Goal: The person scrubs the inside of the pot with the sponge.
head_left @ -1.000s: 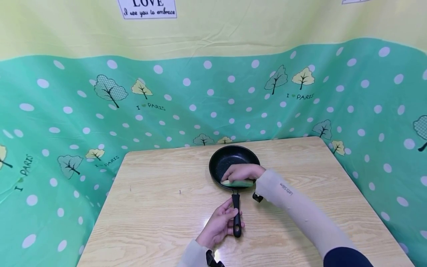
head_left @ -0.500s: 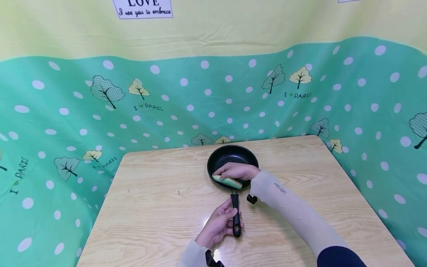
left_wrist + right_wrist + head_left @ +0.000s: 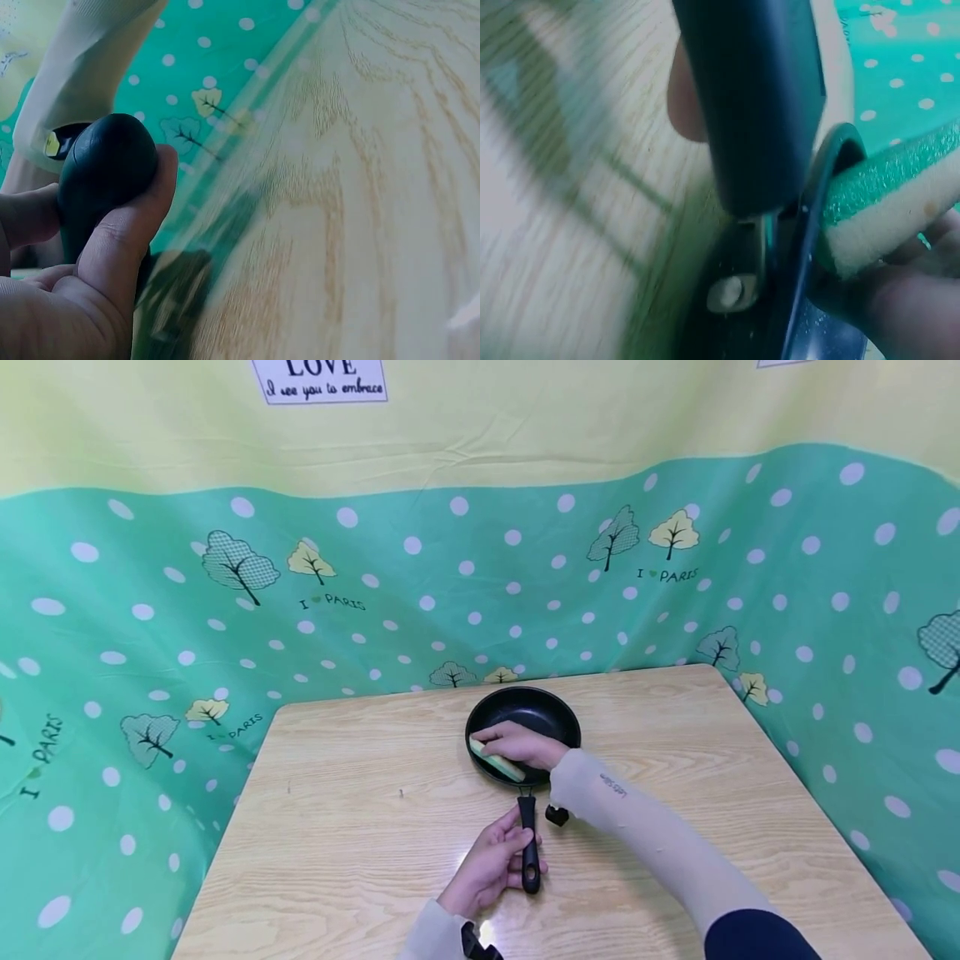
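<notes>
Sliding leftward inside the pan goes the sponge.

Head camera is looking forward and down over the worktop to its far edge; both wrist cameras are peering close, sharing the pan handle.

The right wrist view crops the sponge and pan handle.

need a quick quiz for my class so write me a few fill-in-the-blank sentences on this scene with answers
The left hand grips the ____ of the pan.
The right hand holds a green-and-cream ____.
On the backdrop, above "I see you to embrace", stands the word ____.

Missing words: handle; sponge; LOVE
</notes>
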`<state>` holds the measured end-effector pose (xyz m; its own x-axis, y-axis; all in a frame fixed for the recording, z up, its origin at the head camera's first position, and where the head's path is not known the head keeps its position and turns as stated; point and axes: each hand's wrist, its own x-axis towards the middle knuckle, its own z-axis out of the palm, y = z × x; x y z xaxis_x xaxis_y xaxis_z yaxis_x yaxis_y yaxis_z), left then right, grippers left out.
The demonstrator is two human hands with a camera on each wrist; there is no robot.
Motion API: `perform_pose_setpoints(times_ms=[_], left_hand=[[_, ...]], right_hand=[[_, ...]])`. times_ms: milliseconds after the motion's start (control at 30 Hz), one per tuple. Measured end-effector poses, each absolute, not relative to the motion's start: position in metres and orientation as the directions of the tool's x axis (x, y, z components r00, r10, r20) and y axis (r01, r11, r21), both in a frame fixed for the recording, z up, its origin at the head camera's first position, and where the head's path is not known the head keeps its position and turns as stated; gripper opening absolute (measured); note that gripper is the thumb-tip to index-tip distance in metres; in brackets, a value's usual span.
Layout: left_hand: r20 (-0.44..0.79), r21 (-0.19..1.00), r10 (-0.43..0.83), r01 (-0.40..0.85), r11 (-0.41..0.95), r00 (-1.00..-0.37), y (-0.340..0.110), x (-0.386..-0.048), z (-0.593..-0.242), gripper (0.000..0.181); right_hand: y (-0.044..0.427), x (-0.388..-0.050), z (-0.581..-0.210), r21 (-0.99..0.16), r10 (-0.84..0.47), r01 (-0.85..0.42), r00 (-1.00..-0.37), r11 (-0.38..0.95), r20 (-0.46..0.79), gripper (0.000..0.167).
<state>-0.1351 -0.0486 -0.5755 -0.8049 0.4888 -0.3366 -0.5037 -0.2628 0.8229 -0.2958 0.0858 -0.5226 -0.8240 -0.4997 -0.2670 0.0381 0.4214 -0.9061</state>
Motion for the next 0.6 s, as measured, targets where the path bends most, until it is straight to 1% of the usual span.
perform_pose_setpoints(times_ms=[167, 367, 500, 600], left_hand=[[-0.332, 0.821, 0.498, -0.505, -0.265, -0.801, -0.049, -0.135, -0.575, 0.068], [-0.332, 0.818, 0.504, -0.51, -0.266, -0.797, -0.05, -0.136, -0.574, 0.068], [-0.336, 0.817, 0.499, -0.511, -0.268, -0.799, -0.05, -0.136, -0.575, 0.069], [-0.338, 0.815, 0.498, -0.513, -0.27, -0.799, -0.05, -0.136, -0.576, 0.069]], right_hand=[[0.075, -0.298, -0.526, -0.911, -0.436, 0.04, -0.869, 0.411, -0.236, 0.05], [0.066, -0.302, -0.528, -0.916, -0.36, 0.063, -0.907, 0.396, -0.217, 0.054], [0.063, -0.308, -0.528, -0.907, -0.321, 0.069, -0.922, 0.416, -0.217, 0.056], [0.063, -0.311, -0.528, -0.891, -0.315, 0.059, -0.923, 0.45, -0.22, 0.057]])
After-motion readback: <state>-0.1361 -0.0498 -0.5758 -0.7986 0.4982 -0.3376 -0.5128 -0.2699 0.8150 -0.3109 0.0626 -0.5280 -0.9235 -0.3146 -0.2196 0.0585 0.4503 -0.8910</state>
